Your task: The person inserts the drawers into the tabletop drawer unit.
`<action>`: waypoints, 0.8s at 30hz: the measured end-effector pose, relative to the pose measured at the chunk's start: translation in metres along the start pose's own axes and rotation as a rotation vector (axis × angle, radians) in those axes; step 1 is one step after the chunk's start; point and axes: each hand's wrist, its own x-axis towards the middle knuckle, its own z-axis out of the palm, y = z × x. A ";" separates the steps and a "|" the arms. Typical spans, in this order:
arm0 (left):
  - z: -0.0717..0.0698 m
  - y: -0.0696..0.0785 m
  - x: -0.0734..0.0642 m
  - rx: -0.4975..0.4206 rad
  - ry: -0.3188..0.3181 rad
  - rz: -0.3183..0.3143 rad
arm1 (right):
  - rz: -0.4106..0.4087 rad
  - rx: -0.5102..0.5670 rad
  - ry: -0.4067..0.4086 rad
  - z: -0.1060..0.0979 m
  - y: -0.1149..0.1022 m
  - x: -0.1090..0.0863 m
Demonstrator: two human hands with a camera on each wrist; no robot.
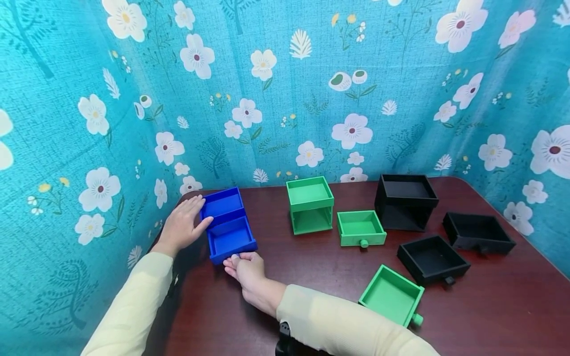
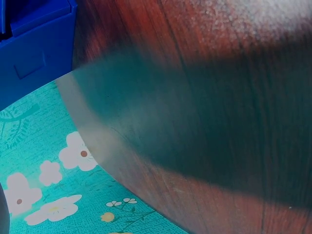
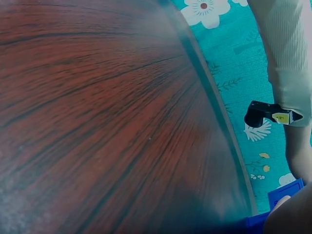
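Observation:
A small blue cabinet [image 1: 222,203] stands near the table's left edge with its blue drawer [image 1: 231,237] sticking out towards me. My left hand [image 1: 183,225] lies along the cabinet's left side, fingers straight, thumb reaching over towards the drawer. At the drawer's front, my right hand [image 1: 247,274] pinches the front edge or knob between thumb and fingers; the fingers hide that spot. The left wrist view catches a side of the blue cabinet [image 2: 29,61] at upper left. In the right wrist view, a bit of blue [image 3: 285,192] shows beside my right hand [image 3: 292,214].
A green cabinet [image 1: 310,195] with an open front stands mid-table, near two green drawers [image 1: 361,225] [image 1: 392,296]. Further right are a black cabinet [image 1: 406,198] and two black drawers [image 1: 433,259] [image 1: 478,232]. A flowered blue curtain [image 1: 276,123] hangs behind the table.

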 end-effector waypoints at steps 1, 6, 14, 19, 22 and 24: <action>0.000 0.000 0.000 0.002 -0.002 0.000 | -0.003 -0.004 0.001 0.001 0.000 0.000; 0.000 0.000 0.000 0.005 -0.003 -0.007 | 0.005 -0.002 0.000 0.005 0.000 -0.001; 0.000 0.000 0.000 0.008 -0.009 -0.005 | 0.004 0.000 0.004 0.005 0.002 0.001; 0.001 0.000 0.000 0.004 0.001 0.003 | 0.004 0.009 0.009 0.006 0.000 0.003; 0.001 0.000 0.000 0.002 0.004 0.005 | 0.007 0.021 0.010 0.009 -0.001 0.004; 0.001 0.001 0.001 -0.001 0.001 0.001 | 0.006 0.032 0.011 0.011 0.000 0.004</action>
